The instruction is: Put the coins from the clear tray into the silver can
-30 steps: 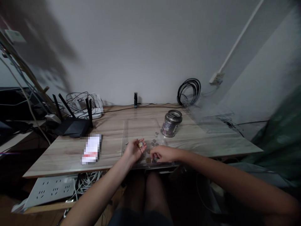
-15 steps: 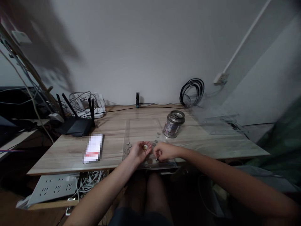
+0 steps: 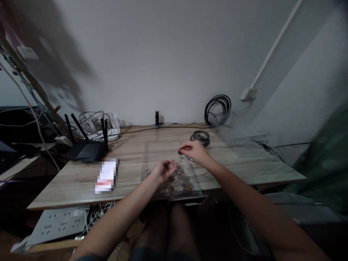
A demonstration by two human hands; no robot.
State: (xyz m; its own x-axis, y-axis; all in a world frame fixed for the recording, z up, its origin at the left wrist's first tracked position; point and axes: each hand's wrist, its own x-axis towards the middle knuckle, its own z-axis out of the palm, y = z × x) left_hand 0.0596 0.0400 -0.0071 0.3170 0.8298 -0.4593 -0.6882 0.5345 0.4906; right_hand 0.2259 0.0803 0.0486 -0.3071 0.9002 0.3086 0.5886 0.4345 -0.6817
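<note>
My left hand is palm up and cupped around a silver coin. Its fingers point right, over a clear plastic sheet. My right hand is raised above the sheet in a pinch; whatever is between the fingertips is too dark and small to name. Behind that hand stands a round metal tin with a slot in its lid, its body mostly hidden. Several silver and brassy coins lie on the sheet right of my left hand. A smaller group of coins lies to the left.
At the left of the wooden desk are a black router and a blurred white phone-like object. Against the wall are a small dark bottle and a black cable coil. Clear plastic lies at right.
My right hand has moved up and away from the near coins, toward the tin, and now covers its lower part. More coins show on the sheet. My left hand stays cupped around the coin.
</note>
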